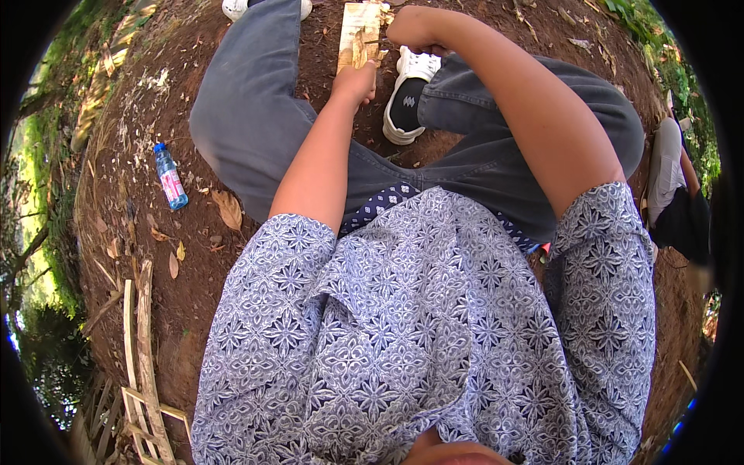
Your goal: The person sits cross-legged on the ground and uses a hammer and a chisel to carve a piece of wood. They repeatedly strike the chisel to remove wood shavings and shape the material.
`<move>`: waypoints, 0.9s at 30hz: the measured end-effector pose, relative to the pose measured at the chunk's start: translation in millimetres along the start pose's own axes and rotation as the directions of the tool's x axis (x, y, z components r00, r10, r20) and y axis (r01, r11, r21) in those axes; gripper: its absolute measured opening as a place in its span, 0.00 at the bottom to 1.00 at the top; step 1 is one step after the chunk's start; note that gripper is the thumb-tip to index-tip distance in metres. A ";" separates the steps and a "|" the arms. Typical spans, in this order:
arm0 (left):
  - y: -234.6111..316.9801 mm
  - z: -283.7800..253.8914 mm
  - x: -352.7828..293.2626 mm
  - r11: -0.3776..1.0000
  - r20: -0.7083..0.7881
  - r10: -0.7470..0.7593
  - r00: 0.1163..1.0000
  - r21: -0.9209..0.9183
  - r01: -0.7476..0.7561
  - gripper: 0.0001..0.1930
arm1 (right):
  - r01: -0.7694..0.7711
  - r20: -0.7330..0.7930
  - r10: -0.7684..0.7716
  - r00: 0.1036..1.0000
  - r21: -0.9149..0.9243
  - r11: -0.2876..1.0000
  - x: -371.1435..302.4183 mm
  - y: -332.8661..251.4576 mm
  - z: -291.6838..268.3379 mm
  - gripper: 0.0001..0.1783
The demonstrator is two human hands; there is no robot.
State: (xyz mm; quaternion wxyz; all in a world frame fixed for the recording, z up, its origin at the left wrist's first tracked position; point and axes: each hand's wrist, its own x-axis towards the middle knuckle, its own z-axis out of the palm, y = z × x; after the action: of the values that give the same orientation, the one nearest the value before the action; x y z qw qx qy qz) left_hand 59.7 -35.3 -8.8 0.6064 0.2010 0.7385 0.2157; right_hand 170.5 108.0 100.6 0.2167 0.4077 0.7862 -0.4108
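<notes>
A pale wooden board [350, 23] lies on the ground between my legs. My left hand [356, 83] is closed at its near end, with the fingers curled round a light brown piece of wood [362, 53] that reaches onto the board. To the right of the board, my right hand [415, 29] is closed in a fist. A thin dark strip, perhaps a blade, shows between this fist and the wood; its handle is hidden in the hand. Small wood chips are scattered around the board.
My white shoe [399, 128] is close beside both hands. On the brown soil to the left lie a blue-capped plastic bottle [170, 178] and dry leaves [227, 209]. Wooden sticks [145, 341] lie at the lower left. Another person's shoe [665, 167] is at the right edge.
</notes>
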 end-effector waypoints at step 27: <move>-1.6 -2.3 6.5 0.924 0.105 -0.103 0.989 -0.358 0.134 0.17 | 0.049 -0.199 -0.070 0.977 -0.108 0.993 -29.2 3.1 15.2 0.20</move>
State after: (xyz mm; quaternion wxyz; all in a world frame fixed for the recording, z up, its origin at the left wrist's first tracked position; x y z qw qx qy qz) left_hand 56.2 -33.1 -14.6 0.6757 0.0493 0.6703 0.3030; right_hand 189.8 83.0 110.2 0.1436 0.4121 0.8360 -0.3325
